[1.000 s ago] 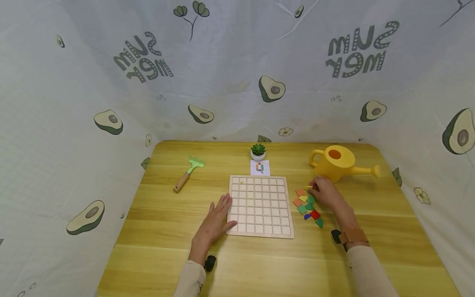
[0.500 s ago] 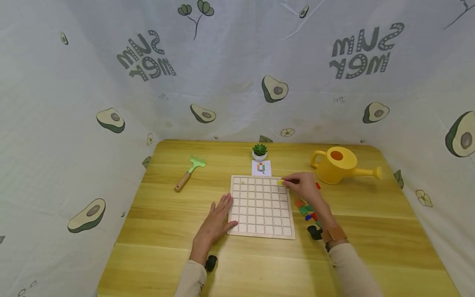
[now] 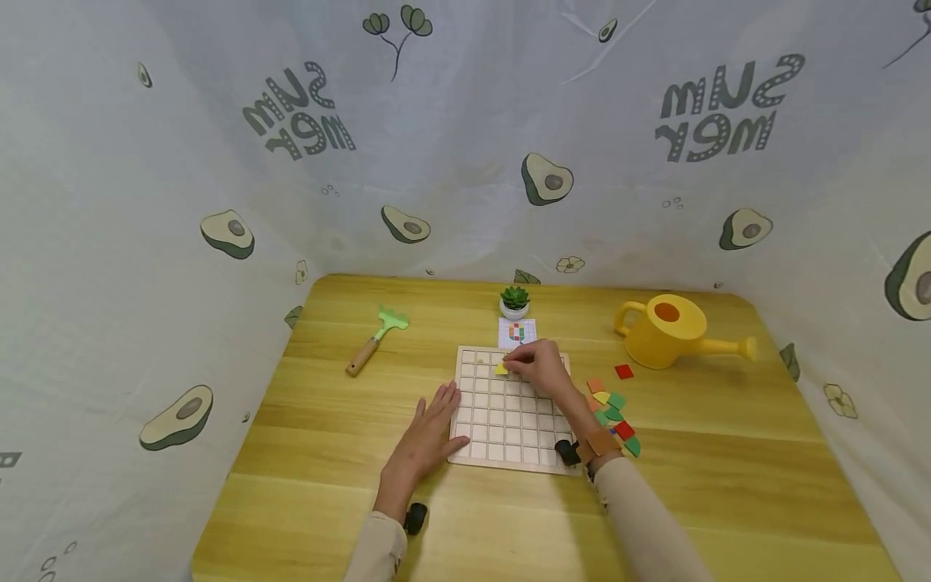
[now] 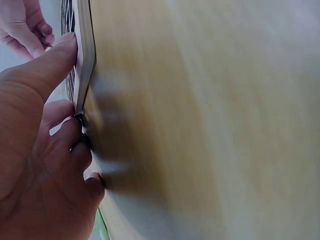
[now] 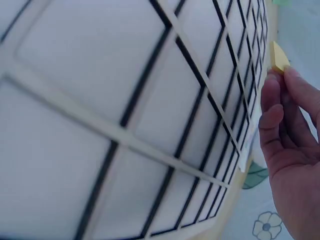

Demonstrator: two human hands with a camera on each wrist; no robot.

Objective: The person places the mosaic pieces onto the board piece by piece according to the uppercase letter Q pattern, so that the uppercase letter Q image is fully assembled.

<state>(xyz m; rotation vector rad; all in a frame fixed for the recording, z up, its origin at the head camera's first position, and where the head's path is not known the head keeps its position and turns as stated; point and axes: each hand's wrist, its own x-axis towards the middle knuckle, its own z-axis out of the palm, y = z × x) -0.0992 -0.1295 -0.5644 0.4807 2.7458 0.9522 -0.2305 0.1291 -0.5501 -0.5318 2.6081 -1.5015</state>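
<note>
My right hand [image 3: 541,370] pinches a small yellow quarter-circle tile [image 3: 501,369] between thumb and fingertips, over the upper rows of a wooden grid board [image 3: 502,420]. In the right wrist view the yellow tile [image 5: 279,56] stands tilted, its curved side showing beyond the fingertips. At the board's left edge rests my left hand [image 3: 424,443], fingers straight along the side, thumb [image 4: 60,57] on the frame. The board's upper right cells are partly hidden behind the right hand and forearm.
Right of the board lie several coloured tiles [image 3: 615,402], with a red square tile [image 3: 624,372] apart from them. A yellow watering can [image 3: 663,333] stands behind. Beyond the board are a pattern card [image 3: 507,323] and a potted succulent [image 3: 515,302]. A small hand rake [image 3: 378,338] lies left.
My right hand has carried the yellow tile leftward from the loose tiles to above the board. A red square tile now shows near the watering can. The left hand stays at the board's edge.
</note>
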